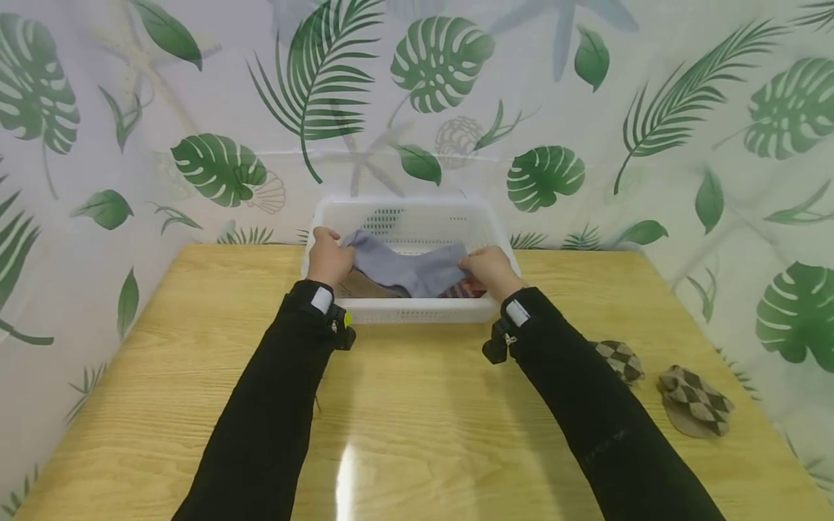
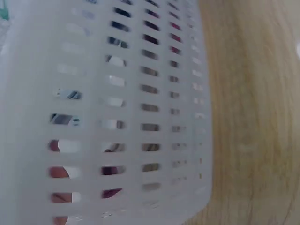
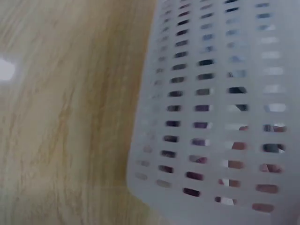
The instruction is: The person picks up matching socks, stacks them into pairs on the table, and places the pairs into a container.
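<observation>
While the left hand is pinching one end of a grey-blue cloth (checkered caps are lying well apart), the right hand is gripping the other, its middle sagging inside a white basket

A pale wall covering rises behind the wooden table and runs down both its sides, printed with green leaves – feathery fronds and broad split ones – among fainter starfish and shells. The tabletop is yellowish with visible grain, a white glare streaking its near part.
</observation>
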Demonstrator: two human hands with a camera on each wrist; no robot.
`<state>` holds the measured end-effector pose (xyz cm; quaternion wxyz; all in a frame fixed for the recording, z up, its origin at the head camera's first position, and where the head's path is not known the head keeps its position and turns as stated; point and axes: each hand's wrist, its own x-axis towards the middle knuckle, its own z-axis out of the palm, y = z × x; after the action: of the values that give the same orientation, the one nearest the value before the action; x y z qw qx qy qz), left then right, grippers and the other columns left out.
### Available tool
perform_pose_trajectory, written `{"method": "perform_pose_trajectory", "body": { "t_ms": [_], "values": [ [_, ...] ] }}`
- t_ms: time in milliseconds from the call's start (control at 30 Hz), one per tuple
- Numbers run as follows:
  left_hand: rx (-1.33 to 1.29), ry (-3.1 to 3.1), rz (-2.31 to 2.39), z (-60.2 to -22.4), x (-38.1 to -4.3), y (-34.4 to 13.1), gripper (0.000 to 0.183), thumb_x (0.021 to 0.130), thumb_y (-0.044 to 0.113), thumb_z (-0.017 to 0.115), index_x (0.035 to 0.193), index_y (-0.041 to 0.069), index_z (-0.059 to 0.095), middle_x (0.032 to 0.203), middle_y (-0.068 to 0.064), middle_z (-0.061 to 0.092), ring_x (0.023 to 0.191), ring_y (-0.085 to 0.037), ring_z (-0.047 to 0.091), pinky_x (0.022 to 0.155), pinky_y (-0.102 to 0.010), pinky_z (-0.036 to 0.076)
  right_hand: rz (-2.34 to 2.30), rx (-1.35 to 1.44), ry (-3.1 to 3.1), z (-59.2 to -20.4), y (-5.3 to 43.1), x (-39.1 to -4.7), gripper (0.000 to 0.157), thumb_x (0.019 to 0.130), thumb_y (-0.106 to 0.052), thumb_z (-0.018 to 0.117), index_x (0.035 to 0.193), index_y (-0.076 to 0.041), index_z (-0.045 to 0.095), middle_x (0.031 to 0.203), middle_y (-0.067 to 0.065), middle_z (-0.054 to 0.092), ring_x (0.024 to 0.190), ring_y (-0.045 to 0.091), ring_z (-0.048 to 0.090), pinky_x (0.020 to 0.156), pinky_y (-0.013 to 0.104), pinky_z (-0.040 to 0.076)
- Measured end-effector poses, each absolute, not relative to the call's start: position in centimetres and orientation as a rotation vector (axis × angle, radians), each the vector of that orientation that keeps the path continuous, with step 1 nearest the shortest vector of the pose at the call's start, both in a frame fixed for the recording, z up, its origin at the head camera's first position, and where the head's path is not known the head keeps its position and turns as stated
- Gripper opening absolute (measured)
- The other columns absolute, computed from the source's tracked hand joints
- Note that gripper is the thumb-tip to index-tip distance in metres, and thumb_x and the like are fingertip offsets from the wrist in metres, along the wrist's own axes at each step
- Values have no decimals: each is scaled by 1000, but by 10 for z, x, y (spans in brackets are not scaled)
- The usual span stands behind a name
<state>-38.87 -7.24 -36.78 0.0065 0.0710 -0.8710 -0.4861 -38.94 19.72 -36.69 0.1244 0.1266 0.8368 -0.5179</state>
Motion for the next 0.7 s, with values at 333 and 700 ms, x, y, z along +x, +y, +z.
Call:
{"method": "perform_pose_trajectory", "body": {
  "t_ms": [333, 700],
  "values": [
    [-110, -2997, -928, -383, -382, -48, 28, 97, 12, 52, 120, -3, 57, 117, -23, 63, 106, -36, 60, 91, -45, 47, -1114, 382, 2682, -381, 213, -380, 21, 90, -8, 54, 100, 9, 63, 90, 17, 63, 63, 18, 65, 62, 29, 56],
    [-666, -3322, -495, -371, -369, -11, 42, 102, 36, 45, 125, 7, 65, 123, -11, 64, 113, -27, 59, 97, -43, 44, -539, -272, 2869, -381, 201, -366, 34, 95, -16, 53, 125, -4, 64, 127, 16, 62, 121, 33, 54, 102, 46, 41]
  ]
}}
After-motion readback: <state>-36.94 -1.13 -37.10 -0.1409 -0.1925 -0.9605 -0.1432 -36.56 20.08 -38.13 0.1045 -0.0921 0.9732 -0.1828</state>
